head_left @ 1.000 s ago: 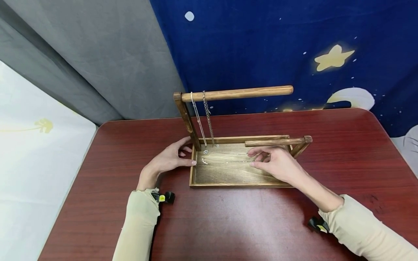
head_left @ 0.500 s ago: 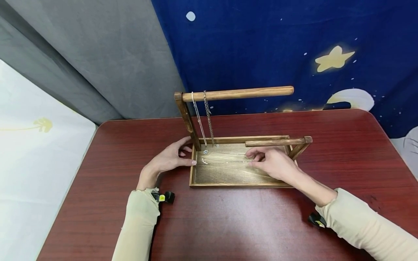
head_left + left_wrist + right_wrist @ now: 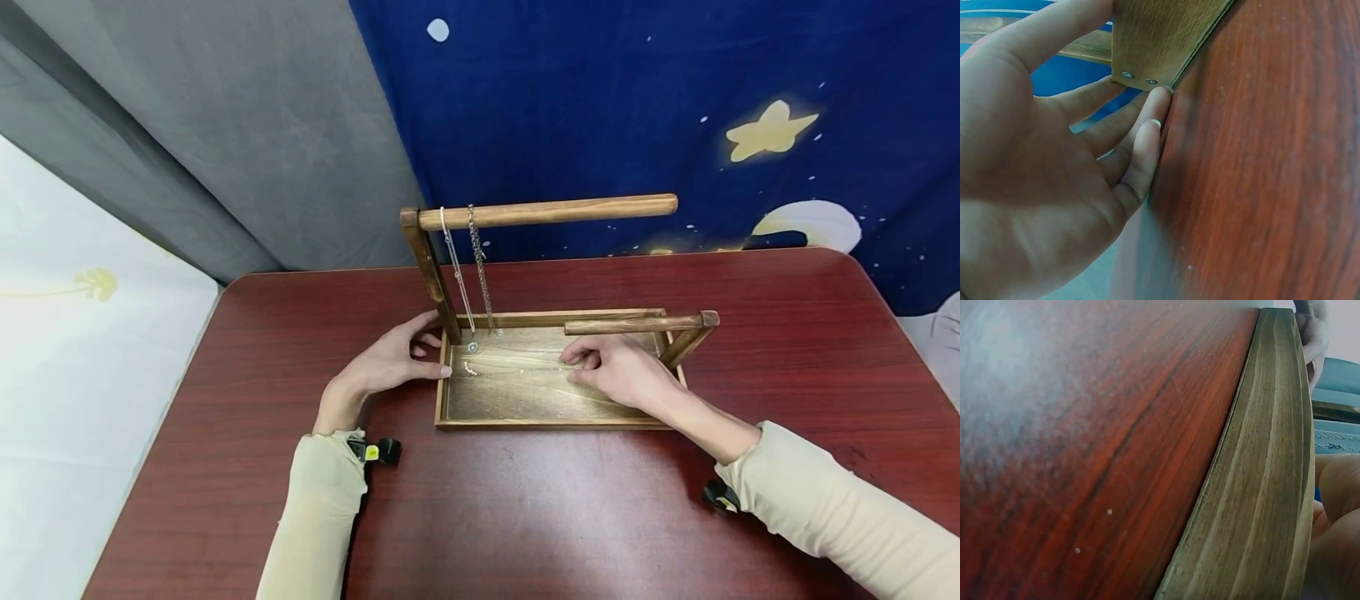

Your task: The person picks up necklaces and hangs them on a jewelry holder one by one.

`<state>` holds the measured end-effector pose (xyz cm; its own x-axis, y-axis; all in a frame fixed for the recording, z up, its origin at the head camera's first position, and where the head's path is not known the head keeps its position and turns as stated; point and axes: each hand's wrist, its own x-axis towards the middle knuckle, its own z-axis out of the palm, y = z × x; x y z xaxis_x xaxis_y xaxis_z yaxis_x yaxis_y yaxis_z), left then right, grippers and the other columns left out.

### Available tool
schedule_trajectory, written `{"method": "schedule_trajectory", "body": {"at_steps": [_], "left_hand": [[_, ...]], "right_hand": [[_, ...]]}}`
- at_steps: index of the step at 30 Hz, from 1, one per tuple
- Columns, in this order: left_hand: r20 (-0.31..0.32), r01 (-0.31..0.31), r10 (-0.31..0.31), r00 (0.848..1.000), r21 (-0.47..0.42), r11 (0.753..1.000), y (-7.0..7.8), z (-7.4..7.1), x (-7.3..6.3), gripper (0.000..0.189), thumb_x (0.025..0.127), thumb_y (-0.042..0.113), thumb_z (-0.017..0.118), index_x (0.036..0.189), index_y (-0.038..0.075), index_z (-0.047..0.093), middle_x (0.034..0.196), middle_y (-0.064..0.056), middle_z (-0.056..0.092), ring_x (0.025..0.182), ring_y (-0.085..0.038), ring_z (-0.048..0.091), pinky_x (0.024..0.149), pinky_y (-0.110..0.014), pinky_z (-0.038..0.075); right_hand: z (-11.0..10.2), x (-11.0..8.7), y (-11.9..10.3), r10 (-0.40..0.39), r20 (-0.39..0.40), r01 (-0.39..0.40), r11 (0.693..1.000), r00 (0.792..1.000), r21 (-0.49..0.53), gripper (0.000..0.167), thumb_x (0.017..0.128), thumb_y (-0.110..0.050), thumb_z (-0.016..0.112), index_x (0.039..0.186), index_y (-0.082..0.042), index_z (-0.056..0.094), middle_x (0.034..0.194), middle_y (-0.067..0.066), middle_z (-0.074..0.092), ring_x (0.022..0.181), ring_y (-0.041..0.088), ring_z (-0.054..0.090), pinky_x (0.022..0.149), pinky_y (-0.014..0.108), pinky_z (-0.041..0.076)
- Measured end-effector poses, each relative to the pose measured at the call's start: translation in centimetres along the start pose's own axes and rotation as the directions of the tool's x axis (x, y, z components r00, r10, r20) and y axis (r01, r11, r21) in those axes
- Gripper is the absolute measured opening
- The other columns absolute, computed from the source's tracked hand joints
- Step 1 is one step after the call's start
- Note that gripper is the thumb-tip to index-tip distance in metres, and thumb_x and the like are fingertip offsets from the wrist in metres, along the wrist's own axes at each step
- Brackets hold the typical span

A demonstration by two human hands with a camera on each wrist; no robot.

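A wooden jewelry stand (image 3: 555, 424) has a shallow tray, a tall bar and a low bar. My left hand (image 3: 386, 360) grips its left end, thumb on the rim and fingers at the post. In the left wrist view, the fingers of the left hand (image 3: 1054, 169) lie around the stand's screwed corner (image 3: 1147, 50). Inside the tray lies a thin necklace (image 3: 517, 372) with a small pale cluster at its left end. My right hand (image 3: 622, 375) reaches under the low bar and pinches its right end; the fingertips partly hide the contact.
A pale necklace (image 3: 455, 267) with a round pendant and a thicker chain necklace (image 3: 478, 258) hang from the tall bar (image 3: 562, 211), near its left post. The low bar (image 3: 630, 325) passes just above the right hand. Behind the red-brown table (image 3: 525, 508) hang curtains.
My right hand has shifted slightly left inside the tray, its fingers drawn closer together. The left hand stays on the stand's left end.
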<state>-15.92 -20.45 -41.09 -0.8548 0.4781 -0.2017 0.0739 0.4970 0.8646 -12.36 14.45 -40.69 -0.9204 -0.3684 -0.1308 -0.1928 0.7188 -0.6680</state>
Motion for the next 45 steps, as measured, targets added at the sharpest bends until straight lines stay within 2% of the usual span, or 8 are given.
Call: {"method": "schedule_trajectory", "body": {"at_steps": [9, 22, 34, 40, 45], "left_hand": [[0.002, -0.007, 0.007, 1.000, -0.002, 1.000, 0.0, -0.1, 0.2, 0.087, 0.083, 0.010, 0.080, 0.154, 0.003, 0.030, 0.130, -0.020, 0.056, 0.115, -0.032, 0.054, 0.098, -0.045, 0.042], [0.009, -0.006, 0.006, 1.000, 0.011, 1.000, -0.1, 0.0, 0.2, 0.088, 0.083, 0.012, 0.080, 0.154, 0.003, 0.030, 0.129, -0.020, 0.058, 0.113, -0.030, 0.055, 0.096, -0.043, 0.043], [0.005, 0.000, 0.000, 1.000, 0.019, 1.000, -0.1, 0.0, 0.1, 0.088, 0.083, 0.013, 0.080, 0.155, 0.004, 0.030, 0.127, -0.019, 0.059, 0.112, -0.030, 0.055, 0.096, -0.043, 0.042], [-0.005, 0.024, -0.023, 1.000, 0.018, 1.000, -0.1, 0.0, 0.0, 0.089, 0.083, 0.013, 0.081, 0.155, 0.005, 0.030, 0.125, -0.019, 0.059, 0.111, -0.030, 0.055, 0.096, -0.043, 0.042], [-0.004, 0.020, -0.020, 1.000, 0.004, 1.000, -0.1, 0.0, -0.1, 0.089, 0.083, 0.013, 0.081, 0.155, 0.005, 0.030, 0.127, -0.020, 0.058, 0.112, -0.030, 0.054, 0.097, -0.044, 0.041]], "right_hand": [[0.2, 0.5, 0.2, -0.015, -0.002, 0.015, 1.000, 1.000, 0.017, 0.014, 0.086, -0.011, 0.074, 0.099, -0.014, 0.076, 0.083, -0.006, 0.068, 0.077, 0.010, 0.060, 0.071, 0.028, 0.049], [0.7, 0.8, 0.2, 0.074, 0.020, -0.076, 0.995, 0.997, 0.072, 0.011, 0.082, -0.015, 0.077, 0.093, -0.017, 0.076, 0.080, -0.007, 0.067, 0.074, 0.009, 0.059, 0.068, 0.027, 0.046], [1.1, 0.8, -0.2, 0.135, -0.004, -0.135, 0.989, 0.991, 0.060, 0.007, 0.081, -0.020, 0.079, 0.086, -0.019, 0.076, 0.072, -0.009, 0.061, 0.063, 0.007, 0.051, 0.059, 0.026, 0.039], [1.4, 0.9, -0.4, 0.145, -0.020, -0.144, 0.989, 0.989, 0.039, 0.005, 0.082, -0.025, 0.080, 0.083, -0.022, 0.076, 0.072, -0.010, 0.061, 0.064, 0.008, 0.051, 0.061, 0.028, 0.041], [1.6, 0.8, -0.5, 0.143, -0.055, -0.143, 0.990, 0.988, 0.008, 0.004, 0.082, -0.027, 0.079, 0.080, -0.025, 0.076, 0.072, -0.011, 0.062, 0.065, 0.008, 0.052, 0.062, 0.029, 0.042]]}}
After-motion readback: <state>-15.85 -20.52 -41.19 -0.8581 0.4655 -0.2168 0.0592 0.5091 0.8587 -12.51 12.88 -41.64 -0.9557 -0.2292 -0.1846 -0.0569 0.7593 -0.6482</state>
